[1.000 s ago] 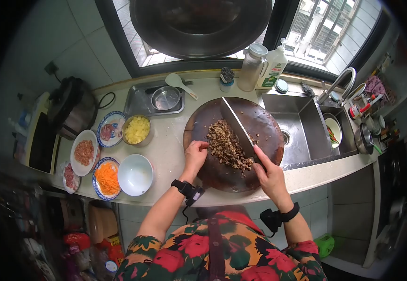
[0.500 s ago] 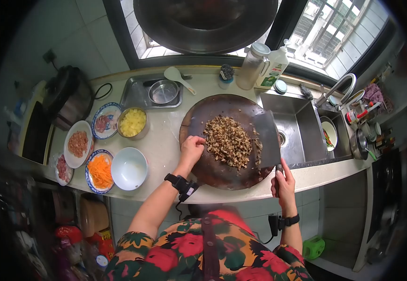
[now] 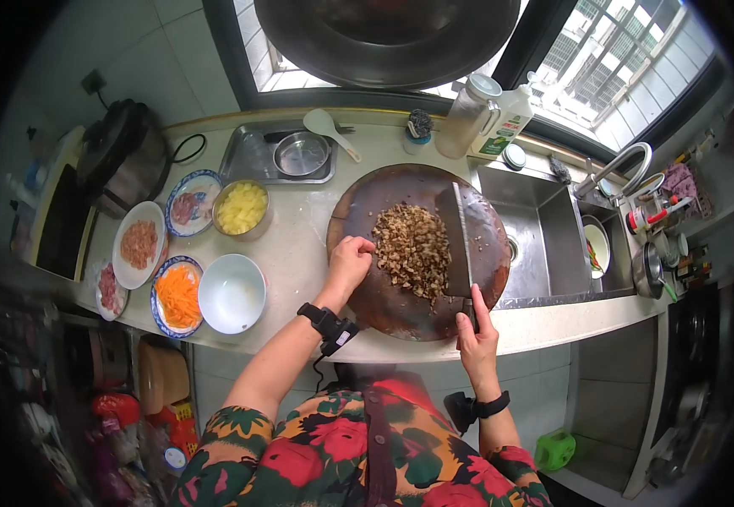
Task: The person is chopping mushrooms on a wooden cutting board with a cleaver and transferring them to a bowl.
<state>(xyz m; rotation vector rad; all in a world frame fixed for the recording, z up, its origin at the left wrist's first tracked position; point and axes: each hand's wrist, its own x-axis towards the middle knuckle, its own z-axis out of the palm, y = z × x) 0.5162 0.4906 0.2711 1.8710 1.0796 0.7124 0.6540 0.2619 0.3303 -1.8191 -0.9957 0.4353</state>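
A heap of finely chopped brown pieces [image 3: 407, 249], possibly mushroom, lies on a round dark wooden chopping board [image 3: 384, 314]. My right hand [image 3: 478, 338] grips the handle of a cleaver [image 3: 455, 232]. Its wide blade is tilted on the board, along the right side of the heap, with one long edge raised. At the heap's left edge is my left hand [image 3: 351, 264], fingers curled together over the board, with nothing visible in them. To the left stand a white bowl [image 3: 231, 294], a plate of shredded carrot [image 3: 178, 296] and a metal bowl of yellow cubes [image 3: 242, 209].
Plates of minced meat [image 3: 139, 245] and sliced meat [image 3: 188, 208] sit farther left. A metal tray [image 3: 240, 156] with a small pan is behind them. The sink [image 3: 540, 228] borders the board's right; a jug [image 3: 466, 118] and white bottle [image 3: 506, 122] stand at the back.
The cleaver has moved left from the board's right edge to the heap, its blade now tilted up. The loose bits on the right are gathered against the heap. My left hand has barely moved.
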